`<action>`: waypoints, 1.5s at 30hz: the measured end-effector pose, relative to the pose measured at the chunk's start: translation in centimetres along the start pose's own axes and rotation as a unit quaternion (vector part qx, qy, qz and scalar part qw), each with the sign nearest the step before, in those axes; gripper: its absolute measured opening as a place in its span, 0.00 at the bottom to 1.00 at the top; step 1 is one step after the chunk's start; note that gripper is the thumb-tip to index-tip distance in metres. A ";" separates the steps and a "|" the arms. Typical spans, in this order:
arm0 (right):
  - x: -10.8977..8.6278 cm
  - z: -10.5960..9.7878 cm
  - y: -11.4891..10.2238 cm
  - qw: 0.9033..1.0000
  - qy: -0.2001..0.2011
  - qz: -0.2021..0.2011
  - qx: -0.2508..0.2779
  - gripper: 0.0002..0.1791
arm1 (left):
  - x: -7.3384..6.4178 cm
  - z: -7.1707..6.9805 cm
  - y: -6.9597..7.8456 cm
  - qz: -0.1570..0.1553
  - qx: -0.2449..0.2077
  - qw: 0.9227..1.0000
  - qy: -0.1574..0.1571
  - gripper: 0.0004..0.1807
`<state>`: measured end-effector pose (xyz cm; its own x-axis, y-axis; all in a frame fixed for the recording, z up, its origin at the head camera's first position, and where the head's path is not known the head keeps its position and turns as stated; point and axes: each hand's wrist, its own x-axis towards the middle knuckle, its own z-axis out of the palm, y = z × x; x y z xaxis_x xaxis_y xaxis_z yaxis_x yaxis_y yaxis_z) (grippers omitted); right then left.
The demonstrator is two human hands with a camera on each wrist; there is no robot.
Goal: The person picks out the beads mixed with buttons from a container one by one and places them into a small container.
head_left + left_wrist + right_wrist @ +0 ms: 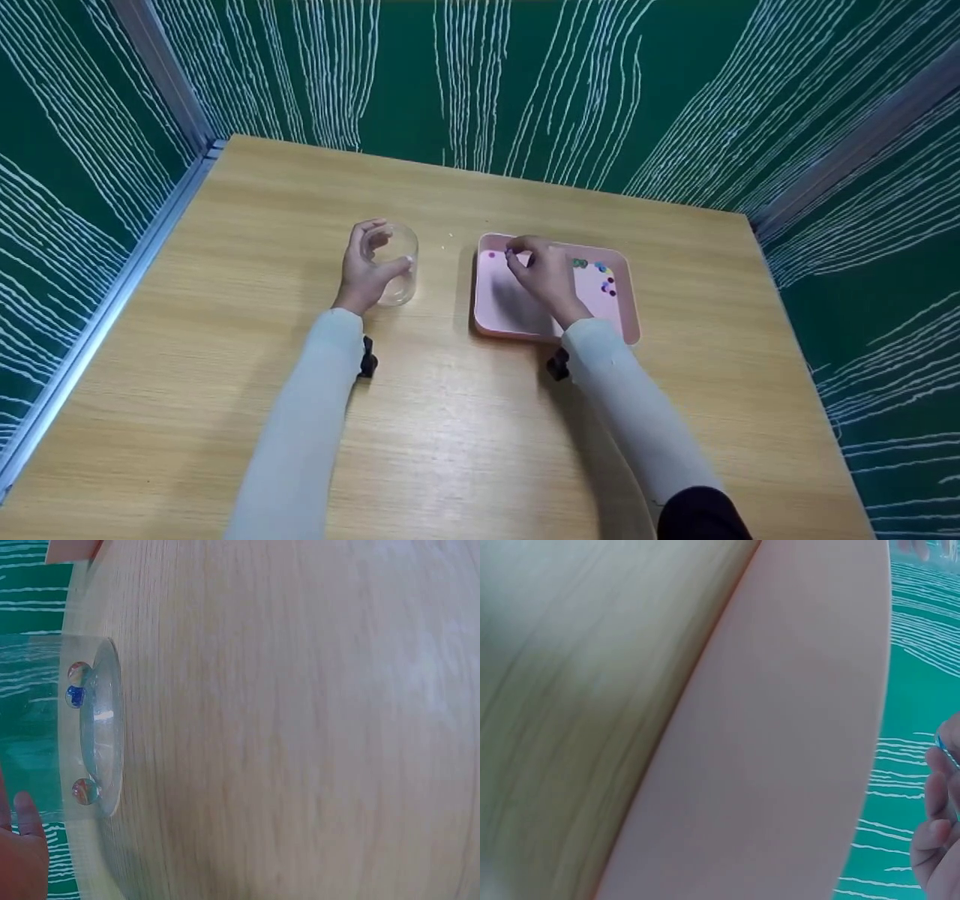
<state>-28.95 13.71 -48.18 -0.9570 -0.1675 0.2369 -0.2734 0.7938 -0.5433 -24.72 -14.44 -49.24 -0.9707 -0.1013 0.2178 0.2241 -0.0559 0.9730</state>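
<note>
My left hand (pixel 363 271) grips a clear cup (pixel 403 283), fingers round its far side and thumb along the near right. Its base is at the tabletop. Several glass marbles (pixel 85 791) with coloured cores lie at the cup's bottom in the left wrist view. Over the pink tray (pixel 482 319), my right hand (pixel 546 276) pinches a small marble (pixel 940 742) between thumb and forefinger; only a bluish bit of it shows. More marbles (pixel 580 263), green, blue and dark, lie along the tray's far and right sides, and one pinkish marble (pixel 491 255) near its far left corner.
Both things rest on a wooden table (pixel 442 420), the cup left of the tray. Green panels (pixel 405 82) with white streaks stand behind and at both sides, joined by metal posts (pixel 169 67). Tiny white specks (pixel 451 235) dot the tabletop between cup and tray.
</note>
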 end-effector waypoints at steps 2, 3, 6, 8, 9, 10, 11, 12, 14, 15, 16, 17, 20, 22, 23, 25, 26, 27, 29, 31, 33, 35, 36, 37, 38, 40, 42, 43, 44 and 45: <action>0.0 0.1 -0.2 1.000 -0.001 0.001 0.003 0.13 | 0.0 0.0 0.0 0.002 0.001 1.000 0.001 0.38; 0.0 0.1 -0.3 1.000 0.001 -0.003 0.005 0.13 | 0.0 0.0 0.0 0.003 -0.001 1.000 -0.001 0.38; 0.0 0.2 -0.5 1.000 0.006 -0.018 0.002 0.12 | -0.1 0.0 0.0 0.007 -0.006 1.000 -0.004 0.38; 0.0 0.3 -0.7 1.000 0.011 -0.027 -0.002 0.12 | -0.1 0.0 0.0 0.010 -0.010 1.000 -0.007 0.37; 0.0 0.3 -0.8 0.999 0.013 -0.031 -0.004 0.11 | -0.1 0.0 -0.1 0.011 -0.012 1.000 -0.008 0.38; 0.0 0.3 -0.9 0.999 0.013 -0.030 -0.004 0.11 | -0.1 0.0 -0.1 0.012 -0.012 1.000 -0.007 0.38; 0.0 0.4 -0.9 1.000 0.012 -0.029 -0.002 0.11 | -0.1 0.0 -0.1 0.013 -0.013 1.000 -0.007 0.38; 0.1 0.4 -1.0 1.000 0.011 -0.028 0.000 0.11 | 0.0 0.0 -0.1 0.014 -0.013 1.000 -0.006 0.38; 0.1 0.5 -1.2 1.000 0.010 -0.025 0.004 0.11 | 0.0 0.0 -0.1 0.014 -0.013 1.000 -0.004 0.38; 0.1 0.5 -1.3 1.000 0.010 -0.025 0.004 0.11 | 0.0 0.0 -0.1 0.013 -0.012 1.000 -0.003 0.38; 0.1 0.6 -1.3 1.000 0.010 -0.027 0.006 0.11 | 0.0 0.0 -0.1 0.012 -0.012 1.000 -0.002 0.37; 0.1 0.7 -1.4 0.999 0.010 -0.030 0.007 0.11 | 0.0 0.0 -0.1 0.012 -0.012 1.000 -0.001 0.37; 0.1 0.9 -1.6 0.999 0.011 -0.036 0.010 0.11 | 0.0 0.1 -0.2 0.013 -0.013 1.000 0.001 0.37; 0.1 1.0 -1.8 0.999 0.011 -0.041 0.008 0.11 | 0.0 0.1 -0.2 0.010 -0.014 1.000 0.002 0.37; 0.1 1.1 -1.8 0.999 0.012 -0.042 0.008 0.11 | 0.0 0.1 -0.2 0.009 -0.013 1.000 0.002 0.37; 0.0 1.2 -2.0 0.999 0.014 -0.044 0.008 0.11 | 0.0 0.1 -0.2 0.004 -0.010 1.000 0.004 0.36; 0.0 1.3 -2.1 0.999 0.014 -0.042 0.010 0.11 | -0.1 0.1 -0.2 0.001 -0.009 1.000 0.005 0.36; 0.0 1.4 -2.2 0.999 0.013 -0.041 0.012 0.11 | -0.1 0.1 -0.2 -0.001 -0.007 1.000 0.006 0.36; 0.0 1.5 -2.4 0.999 0.010 -0.037 0.018 0.11 | -0.1 0.0 -0.1 -0.003 -0.006 1.000 0.008 0.36; 0.0 1.6 -2.6 0.999 0.005 -0.032 0.023 0.11 | -0.1 0.1 -0.1 -0.003 -0.007 1.000 0.010 0.36; 0.0 1.7 -2.8 0.999 0.005 -0.036 0.020 0.10 | -0.1 0.0 -0.1 -0.003 -0.011 1.000 0.007 0.37; 0.0 1.8 -3.1 0.999 0.008 -0.046 0.019 0.10 | -0.1 0.0 -0.1 -0.003 -0.011 1.000 0.002 0.37; 0.0 1.8 -3.2 0.999 0.009 -0.048 0.019 0.09 | -0.1 0.0 -0.1 -0.003 -0.010 1.000 -0.001 0.37; 0.0 1.8 -3.3 0.999 0.010 -0.050 0.019 0.09 | -0.1 -0.1 -0.1 -0.003 -0.009 1.000 -0.004 0.38; 0.0 1.9 -3.5 0.998 0.012 -0.054 0.017 0.09 | -0.1 -0.1 -0.1 -0.003 -0.009 1.000 -0.007 0.38; 0.0 1.9 -3.8 0.998 0.010 -0.053 0.024 0.09 | -0.1 -0.1 -0.1 -0.001 -0.008 1.000 -0.010 0.38; 0.0 2.0 -4.1 0.998 0.008 -0.050 0.033 0.09 | 0.0 -0.1 -0.1 0.001 -0.008 1.000 -0.009 0.38; 0.0 2.1 -4.2 0.998 0.008 -0.049 0.037 0.10 | 0.0 -0.1 -0.1 0.002 -0.009 1.000 -0.008 0.38; 0.0 2.2 -4.3 0.998 0.007 -0.049 0.040 0.10 | -0.1 0.0 -0.1 0.003 -0.009 1.000 -0.007 0.38; 0.0 2.3 -4.5 0.998 0.006 -0.047 0.046 0.10 | -0.1 0.0 0.0 0.004 -0.008 1.000 -0.006 0.38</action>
<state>-27.94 8.83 -47.56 -0.9253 -0.2313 0.3006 -0.3708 0.7180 -0.5890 -24.67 -14.44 -49.29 -0.9698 -0.0905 0.2264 0.2330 -0.0714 0.9698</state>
